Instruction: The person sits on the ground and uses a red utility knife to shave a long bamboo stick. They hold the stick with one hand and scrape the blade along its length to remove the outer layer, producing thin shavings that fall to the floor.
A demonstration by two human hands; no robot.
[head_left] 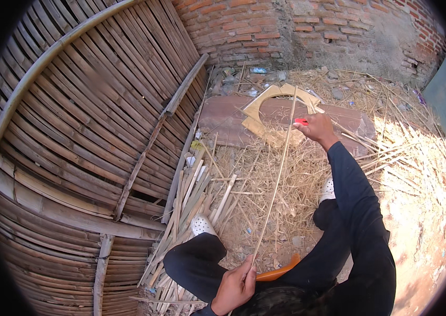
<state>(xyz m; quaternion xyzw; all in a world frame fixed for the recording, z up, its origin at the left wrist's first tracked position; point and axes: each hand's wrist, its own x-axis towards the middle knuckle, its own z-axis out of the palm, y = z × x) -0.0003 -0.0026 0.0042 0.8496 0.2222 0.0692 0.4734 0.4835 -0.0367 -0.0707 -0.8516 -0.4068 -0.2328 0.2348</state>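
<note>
A long thin bamboo strip (275,195) runs from near my lap up and away, past a yellowish board with a round cut-out (257,108). My left hand (235,287) is closed round its near end. Farther along, my right hand (320,128) is closed on a small red tool (301,121) that meets the strip near its far end. Fingers cover most of this tool, so its exact kind does not show. The yellowish board rests on a brown plank (223,113) lying on the ground.
Split bamboo pieces (183,203) lie heaped on my left, beside a bamboo slat wall (96,105). Straw-like shavings (296,181) cover the ground between my feet. A brick wall (244,31) stands behind. Part of an orange seat (281,268) shows beneath me.
</note>
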